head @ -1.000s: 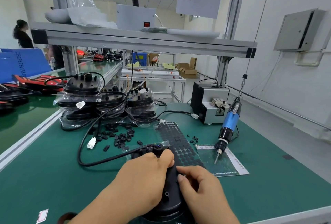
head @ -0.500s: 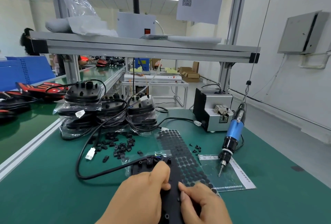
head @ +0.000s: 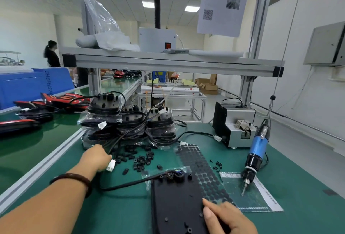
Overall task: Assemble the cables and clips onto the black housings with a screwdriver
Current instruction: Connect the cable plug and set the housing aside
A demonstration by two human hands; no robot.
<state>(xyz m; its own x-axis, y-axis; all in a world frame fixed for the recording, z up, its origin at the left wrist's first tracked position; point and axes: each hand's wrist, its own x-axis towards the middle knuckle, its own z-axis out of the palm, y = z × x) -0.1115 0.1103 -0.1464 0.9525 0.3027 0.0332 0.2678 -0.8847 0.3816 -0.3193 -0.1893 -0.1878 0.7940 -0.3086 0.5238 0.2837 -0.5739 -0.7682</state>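
A black housing (head: 177, 200) lies flat on the green mat in front of me. Its black cable (head: 127, 184) runs left and loops up to a white connector (head: 111, 165). My left hand (head: 97, 157) is stretched out to the far left and its fingers are curled at that connector. My right hand (head: 227, 217) holds the housing's right edge, thumb and forefinger on top. A loose pile of small black clips (head: 140, 161) lies beyond the housing. The blue electric screwdriver (head: 257, 151) hangs on its cord at the right, untouched, tip just above a printed sheet.
Bagged housings with cables are stacked (head: 127, 121) at the back left. A sheet of round black pads (head: 201, 164) and a few screws (head: 217, 165) lie right of the clips. A screw feeder (head: 235, 127) stands behind the screwdriver. A conveyor with red parts (head: 61, 99) runs along the left.
My left hand left the housing and reached out left to the white connector. My right hand stayed at the housing's right edge. The screwdriver has not moved.
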